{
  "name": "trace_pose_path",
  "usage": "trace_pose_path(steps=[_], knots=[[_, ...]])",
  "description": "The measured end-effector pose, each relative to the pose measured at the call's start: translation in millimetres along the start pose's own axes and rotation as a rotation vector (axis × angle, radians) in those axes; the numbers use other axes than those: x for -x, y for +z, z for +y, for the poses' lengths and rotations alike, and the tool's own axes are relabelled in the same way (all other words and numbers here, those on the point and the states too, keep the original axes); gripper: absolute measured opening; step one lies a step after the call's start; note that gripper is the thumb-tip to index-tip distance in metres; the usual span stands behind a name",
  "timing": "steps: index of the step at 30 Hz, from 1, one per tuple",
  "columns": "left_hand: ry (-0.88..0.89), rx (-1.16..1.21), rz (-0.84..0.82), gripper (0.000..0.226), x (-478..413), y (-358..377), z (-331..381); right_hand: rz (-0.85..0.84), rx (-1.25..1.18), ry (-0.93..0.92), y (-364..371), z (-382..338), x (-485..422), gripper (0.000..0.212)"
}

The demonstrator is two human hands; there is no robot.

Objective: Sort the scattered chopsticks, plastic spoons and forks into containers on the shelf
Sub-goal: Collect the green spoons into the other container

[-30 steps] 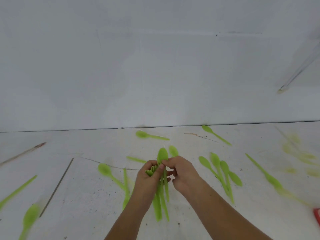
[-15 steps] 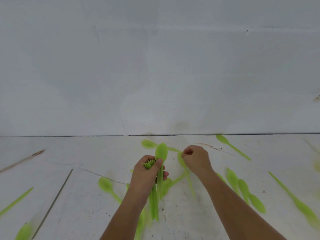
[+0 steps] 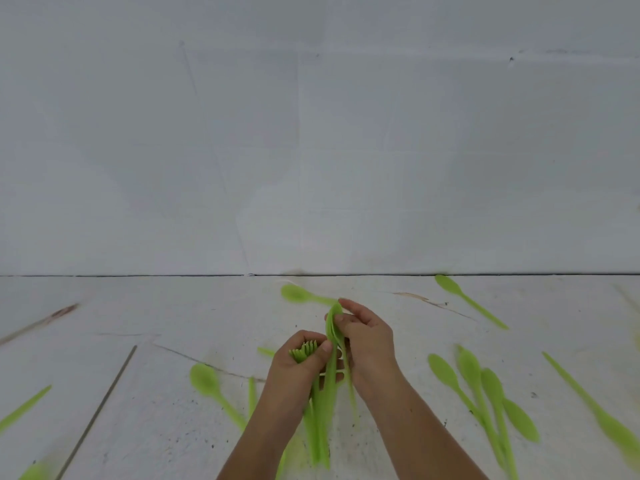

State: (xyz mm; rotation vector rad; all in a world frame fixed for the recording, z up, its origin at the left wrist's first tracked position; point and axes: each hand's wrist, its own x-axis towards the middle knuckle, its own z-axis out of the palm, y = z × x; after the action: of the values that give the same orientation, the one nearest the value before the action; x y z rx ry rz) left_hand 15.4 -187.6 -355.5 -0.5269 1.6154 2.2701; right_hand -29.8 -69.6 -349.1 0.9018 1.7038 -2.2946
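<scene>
Forks (image 3: 304,353) bunched tines-up in left hand (image 3: 294,374), fingers curled round handles. Right hand (image 3: 369,344) pinches stacked spoons (image 3: 333,323) just beside, above surface (image 3: 156,410). Best: nest bowls, square handles, keep spoons separate from forks in grip; loose spoons (image 3: 470,367) lie near.

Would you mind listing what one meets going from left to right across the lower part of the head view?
Green handle → dark chopstick → lone spoon → left hand gripping forks → right hand pinching spoons → spoon cluster → long green utensil.
</scene>
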Motion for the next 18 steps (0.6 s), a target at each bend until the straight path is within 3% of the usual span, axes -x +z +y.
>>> trace_pose_path(steps=[4, 10, 12, 15, 16, 18], knots=[[-0.029, 0.069, -0.024, 0.012, -3, 1, -8, 0.120, -0.015, -0.037, 10, 1, -3, 0.018], [-0.136, 0.130, -0.108, 0.018, -27, 13, -3, -0.108, 0.129, -0.043, -24, -24, -28, 0.010], [-0.157, 0.136, -0.139, 0.020, -36, 23, 1, 0.003, 0.208, -0.159, -55, -43, -49, 0.009], [-0.157, 0.134, -0.175, 0.020, -48, 43, 7, 0.483, 0.755, -0.386, -114, -67, -97, 0.023], [-0.154, 0.141, -0.188, 0.020, -50, 50, 8, 0.566, 0.957, -0.370, -133, -71, -112, 0.034], [-0.146, 0.139, -0.216, 0.021, -54, 62, 9, 0.566, 1.255, -0.272, -164, -73, -132, 0.042]])
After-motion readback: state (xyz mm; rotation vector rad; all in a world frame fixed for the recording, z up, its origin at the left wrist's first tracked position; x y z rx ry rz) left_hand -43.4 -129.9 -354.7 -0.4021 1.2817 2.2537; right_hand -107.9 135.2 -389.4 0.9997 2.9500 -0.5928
